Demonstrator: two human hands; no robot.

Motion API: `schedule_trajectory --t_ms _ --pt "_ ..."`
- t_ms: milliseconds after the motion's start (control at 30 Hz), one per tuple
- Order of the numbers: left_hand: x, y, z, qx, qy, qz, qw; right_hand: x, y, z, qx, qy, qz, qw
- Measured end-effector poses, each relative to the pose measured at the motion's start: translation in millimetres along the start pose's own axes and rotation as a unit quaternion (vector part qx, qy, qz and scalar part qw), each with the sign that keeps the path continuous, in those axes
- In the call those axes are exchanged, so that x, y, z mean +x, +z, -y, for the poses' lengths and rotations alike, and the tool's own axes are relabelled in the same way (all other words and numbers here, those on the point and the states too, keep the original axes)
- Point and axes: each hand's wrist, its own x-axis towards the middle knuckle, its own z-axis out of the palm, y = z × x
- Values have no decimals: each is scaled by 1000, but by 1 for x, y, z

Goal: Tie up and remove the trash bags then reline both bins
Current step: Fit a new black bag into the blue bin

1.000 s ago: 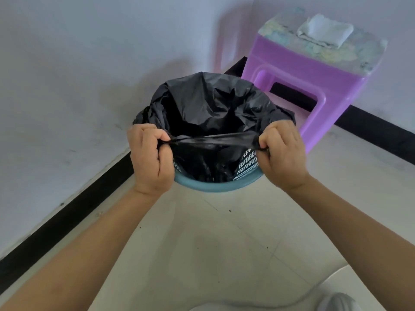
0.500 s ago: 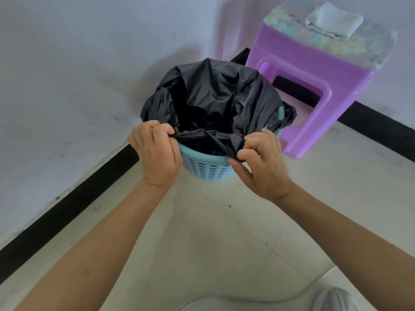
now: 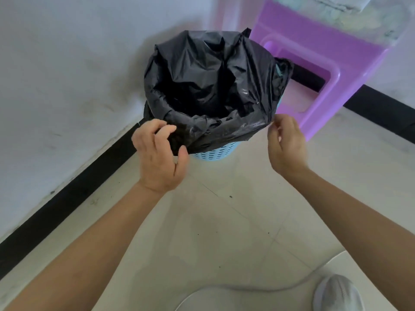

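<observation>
A black trash bag (image 3: pixel 208 86) lines a light blue perforated bin (image 3: pixel 215 152) standing in the corner of the room. The bag's mouth is open and its near edge hangs folded over the bin's front rim, covering most of the bin. My left hand (image 3: pixel 159 158) is at the bag's front left edge, with a fold of the plastic between its curled fingers and thumb. My right hand (image 3: pixel 286 147) hovers at the bag's front right corner, its fingers loosely curled and fingertips just at the plastic, gripping nothing that I can see.
A purple plastic stool (image 3: pixel 314 70) with a white cloth (image 3: pixel 341 3) on top stands right behind the bin. White walls with a black skirting (image 3: pixel 67 198) meet at the corner. A pale cable (image 3: pixel 258 288) and a white shoe (image 3: pixel 336 292) lie on the tiled floor near me.
Both hands pulled the bag's near edge down over the bin's front rim. The right hand has since let go and moved right; the left hand loosened its grip.
</observation>
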Motion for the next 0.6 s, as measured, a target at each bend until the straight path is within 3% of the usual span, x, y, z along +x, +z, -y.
schedule_trajectory --t_ms 100,200,267,400,533,600 --pt "35 0 -19 6 66 -21 998 20 3 29 194 184 -50 962" --pt "50 7 -38 43 131 82 987 36 5 40 235 287 -45 927" --pt "48 12 -45 56 150 130 978 43 7 39 216 301 -41 928" --pt "44 11 -27 82 155 99 980 55 9 20 221 306 -84 922" --pt "44 1 2 70 156 93 981 54 2 6 261 373 -41 890" --pt "43 -2 7 70 143 92 983 56 -1 11 276 360 -40 890"
